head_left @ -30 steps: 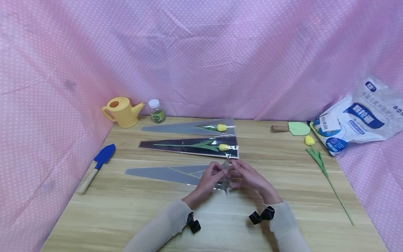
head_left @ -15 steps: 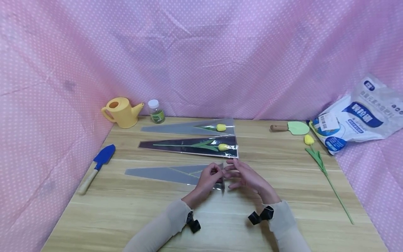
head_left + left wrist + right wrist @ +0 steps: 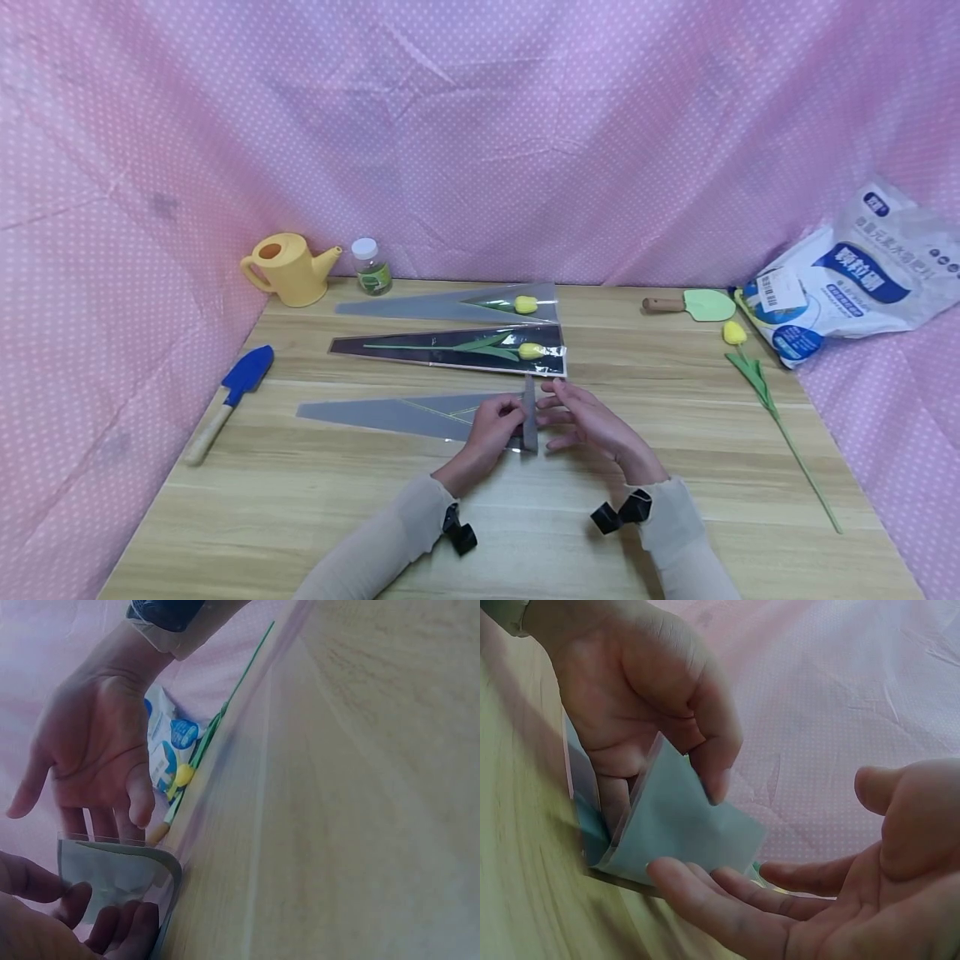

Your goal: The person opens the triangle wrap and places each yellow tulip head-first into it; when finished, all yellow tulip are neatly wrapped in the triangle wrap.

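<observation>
A grey tapered flower sleeve [image 3: 375,414] lies near the middle of the wooden table, gold lines across it. Its wide end [image 3: 530,421] is bent upright. My left hand [image 3: 491,425] pinches this end between thumb and fingers; the right wrist view shows the thumb over the raised flap [image 3: 682,817]. To the right, my right hand [image 3: 600,429] is held with loosely spread fingers, the fingertips close to the flap and holding nothing. Behind lie a dark sleeve [image 3: 405,347] and another grey sleeve [image 3: 397,305], each with a yellow tulip inside.
A loose yellow tulip [image 3: 765,392] lies at the right, below a green hand trowel [image 3: 708,306] and a white bag [image 3: 847,283]. A blue trowel [image 3: 247,372] lies left. A yellow watering can [image 3: 296,271] and a lidded jar [image 3: 372,271] stand at the back left.
My right fingers have come away from the sleeve's wide end and spread. The raised flap has shifted slightly left with my left hand, which keeps its pinch.
</observation>
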`<state>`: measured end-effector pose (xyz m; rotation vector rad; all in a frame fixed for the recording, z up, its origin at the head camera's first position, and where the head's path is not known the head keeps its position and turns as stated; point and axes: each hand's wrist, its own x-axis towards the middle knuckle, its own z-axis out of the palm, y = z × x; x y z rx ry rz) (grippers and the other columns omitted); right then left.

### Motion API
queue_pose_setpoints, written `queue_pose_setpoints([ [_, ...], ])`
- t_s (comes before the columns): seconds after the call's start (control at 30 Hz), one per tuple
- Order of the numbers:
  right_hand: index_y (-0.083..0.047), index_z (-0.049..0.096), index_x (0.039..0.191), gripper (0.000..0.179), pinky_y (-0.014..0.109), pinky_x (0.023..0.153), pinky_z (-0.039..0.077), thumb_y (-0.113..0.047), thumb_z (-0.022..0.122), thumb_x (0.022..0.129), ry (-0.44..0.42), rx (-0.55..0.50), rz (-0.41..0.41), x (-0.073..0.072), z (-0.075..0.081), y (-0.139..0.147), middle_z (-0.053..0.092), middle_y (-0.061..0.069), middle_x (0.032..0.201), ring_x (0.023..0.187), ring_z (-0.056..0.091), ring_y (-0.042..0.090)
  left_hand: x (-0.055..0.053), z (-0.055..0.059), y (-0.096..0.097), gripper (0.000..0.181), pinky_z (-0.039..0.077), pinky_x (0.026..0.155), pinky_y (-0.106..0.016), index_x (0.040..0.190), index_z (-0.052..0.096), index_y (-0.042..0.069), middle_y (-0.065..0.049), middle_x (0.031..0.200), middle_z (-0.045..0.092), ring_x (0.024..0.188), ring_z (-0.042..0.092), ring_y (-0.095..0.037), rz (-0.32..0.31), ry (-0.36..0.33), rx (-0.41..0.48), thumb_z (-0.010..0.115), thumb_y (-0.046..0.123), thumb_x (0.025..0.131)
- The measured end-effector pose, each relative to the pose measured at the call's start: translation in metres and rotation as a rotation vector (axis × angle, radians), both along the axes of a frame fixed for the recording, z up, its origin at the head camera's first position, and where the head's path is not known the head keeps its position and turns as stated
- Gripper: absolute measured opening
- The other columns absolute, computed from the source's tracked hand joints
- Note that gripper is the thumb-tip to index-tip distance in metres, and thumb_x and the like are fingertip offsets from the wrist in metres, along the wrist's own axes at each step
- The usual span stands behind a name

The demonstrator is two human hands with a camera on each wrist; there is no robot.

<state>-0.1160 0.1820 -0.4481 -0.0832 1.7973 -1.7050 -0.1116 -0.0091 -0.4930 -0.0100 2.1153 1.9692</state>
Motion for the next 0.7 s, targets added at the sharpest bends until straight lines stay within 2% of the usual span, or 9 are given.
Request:
queue_pose_setpoints([
  [0.17, 0.002, 0.021, 0.156, 0.072, 0.048, 0.091, 0.058, -0.051, 0.031, 0.107, 0.007, 0.021, -0.015, 0.000, -0.001, 0.001, 0.038, 0.032, 0.150, 0.131, 0.053, 0.041, 0.001, -0.001, -0.001, 0.013, 0.048, 0.076, -0.024, 0.092, 0.072, -0.007, -0.015, 0.093, 0.071, 0.079, 0.057, -0.008, -0.005, 0.012, -0.058, 0.065, 0.004, 0.088],
  [0.37, 0.004, 0.026, 0.153, 0.065, 0.046, 0.086, 0.060, -0.040, 0.039, 0.107, 0.020, 0.059, -0.060, -0.001, -0.004, 0.000, 0.042, 0.033, 0.147, 0.126, 0.059, 0.039, -0.002, -0.006, -0.001, 0.014, 0.049, 0.072, -0.020, 0.090, 0.072, -0.008, -0.009, 0.086, 0.071, 0.076, 0.058, -0.006, -0.023, 0.009, -0.033, 0.070, 0.006, 0.088],
  [0.53, 0.005, 0.039, 0.139, 0.049, 0.043, 0.082, 0.061, -0.029, 0.047, 0.106, 0.032, 0.070, -0.093, -0.002, -0.008, -0.002, 0.050, 0.031, 0.142, 0.119, 0.065, 0.033, -0.005, -0.007, -0.001, 0.012, 0.049, 0.073, -0.022, 0.088, 0.072, -0.006, 0.000, 0.081, 0.067, 0.077, 0.059, -0.008, -0.047, -0.025, -0.008, 0.073, 0.006, 0.086],
  [0.7, 0.006, 0.045, 0.129, 0.041, 0.041, 0.079, 0.062, -0.027, 0.047, 0.105, 0.044, 0.070, -0.133, -0.003, -0.013, -0.005, 0.055, 0.030, 0.136, 0.108, 0.069, 0.026, -0.008, -0.007, 0.000, 0.013, 0.050, 0.073, -0.023, 0.087, 0.071, -0.007, 0.001, 0.080, 0.067, 0.077, 0.059, -0.010, -0.046, -0.039, 0.010, 0.075, 0.005, 0.083],
])
